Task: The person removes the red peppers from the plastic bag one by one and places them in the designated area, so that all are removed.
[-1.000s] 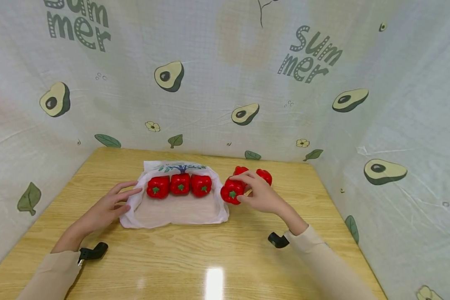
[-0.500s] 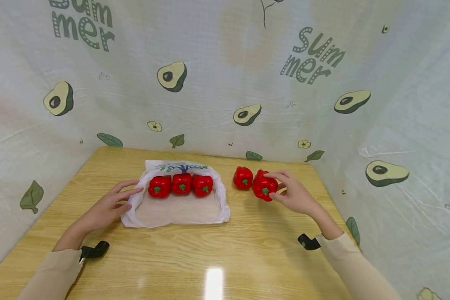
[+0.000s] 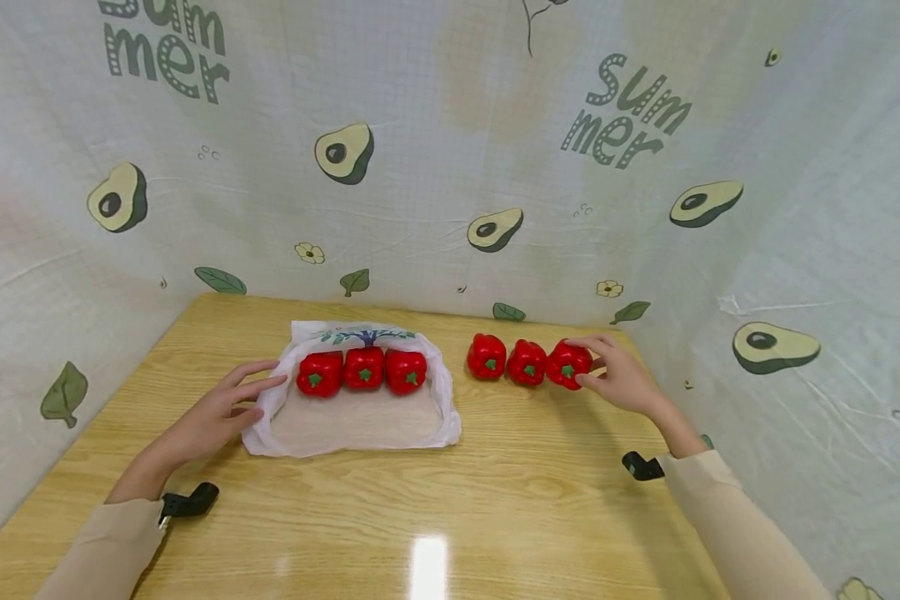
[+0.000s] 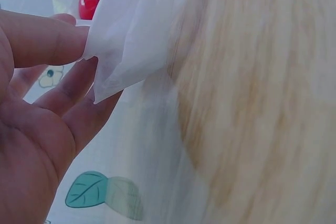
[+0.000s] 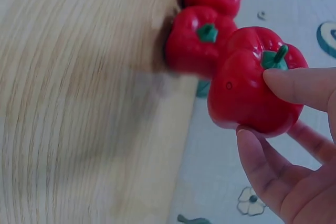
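Note:
My right hand (image 3: 621, 377) holds a red bell pepper (image 5: 252, 85) by its sides, thumb near the green stem, at the right end of a row. Beside it on the table stand two more red bell peppers (image 3: 487, 357), their stems facing me. My left hand (image 3: 213, 417) is at the left edge of a thin white plastic bag (image 3: 345, 425) with a tree print. In the left wrist view the bag's edge (image 4: 126, 51) is pinched between thumb and fingers. Three red bell peppers (image 3: 363, 368) sit in a row at the back of the bag's open mouth.
The wooden table (image 3: 390, 517) stretches in front of the bag and the peppers. A pale curtain (image 3: 420, 167) printed with avocados and leaves closes off the back and both sides. Black wrist cameras (image 3: 191, 500) sit at both cuffs.
My right hand has carried the pepper from beside the bag rightward, past the other two, to the row's right end. My left hand has stayed at the bag's edge.

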{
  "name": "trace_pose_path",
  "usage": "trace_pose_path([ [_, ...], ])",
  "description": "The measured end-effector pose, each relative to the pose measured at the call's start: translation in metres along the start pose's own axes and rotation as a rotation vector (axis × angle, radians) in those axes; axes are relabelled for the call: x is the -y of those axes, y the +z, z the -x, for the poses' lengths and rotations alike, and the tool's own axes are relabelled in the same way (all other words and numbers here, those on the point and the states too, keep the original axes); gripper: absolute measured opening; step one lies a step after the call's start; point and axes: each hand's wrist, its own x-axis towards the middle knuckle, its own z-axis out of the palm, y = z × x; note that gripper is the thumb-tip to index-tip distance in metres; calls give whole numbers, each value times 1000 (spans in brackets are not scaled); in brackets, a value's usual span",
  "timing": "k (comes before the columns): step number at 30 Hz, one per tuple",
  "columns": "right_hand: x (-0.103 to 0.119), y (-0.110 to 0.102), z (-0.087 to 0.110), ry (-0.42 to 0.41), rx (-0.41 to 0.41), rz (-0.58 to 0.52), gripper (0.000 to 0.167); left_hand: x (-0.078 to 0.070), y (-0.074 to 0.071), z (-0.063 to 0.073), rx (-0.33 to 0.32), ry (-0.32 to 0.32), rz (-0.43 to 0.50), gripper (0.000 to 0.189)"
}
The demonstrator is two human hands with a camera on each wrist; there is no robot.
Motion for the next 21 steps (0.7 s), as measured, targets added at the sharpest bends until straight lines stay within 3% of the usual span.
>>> trace_pose_path([
  [12, -42, 6, -11, 19, 41, 12, 59, 3, 2, 1, 3, 6, 12, 56],
  [21, -53, 13, -15, 5, 50, 2, 59, 3, 2, 1, -7, 25, 13, 55],
])
